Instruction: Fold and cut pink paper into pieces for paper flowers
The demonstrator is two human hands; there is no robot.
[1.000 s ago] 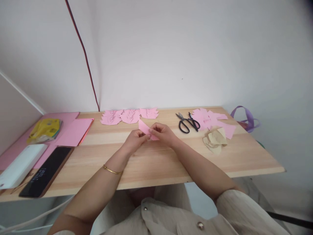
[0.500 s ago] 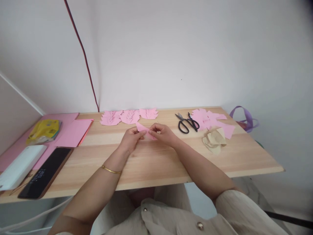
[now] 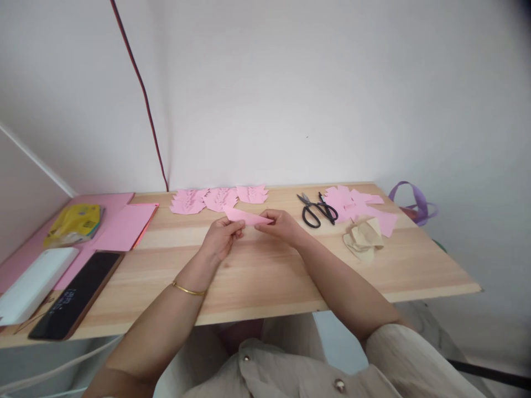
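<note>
A narrow, pointed piece of folded pink paper (image 3: 248, 216) is stretched between my two hands, just above the wooden table. My left hand (image 3: 221, 236) pinches its left part between thumb and fingers. At its right end my right hand (image 3: 281, 227) grips the paper, thumb below and fingers on top. Beyond my hands, several pink cut-paper pieces (image 3: 221, 198) with jagged edges lie in a row by the wall. To the right of my right hand rest black-handled scissors (image 3: 312, 211), with a dark slim pen-like tool (image 3: 327, 207) beside them.
Pink scraps (image 3: 344, 202) and a crumpled beige paper (image 3: 365, 239) lie on the right of the table (image 3: 265, 287). Pink sheets (image 3: 124, 224), a yellow package (image 3: 74, 224), a white box-like device (image 3: 37, 282) and a phone (image 3: 77, 296) are on the left. A purple strap (image 3: 420, 202) hangs past the right edge.
The pink paper has turned from a steeper slant to lie nearly level, showing a long narrow shape. My right hand has shifted slightly to the right along it.
</note>
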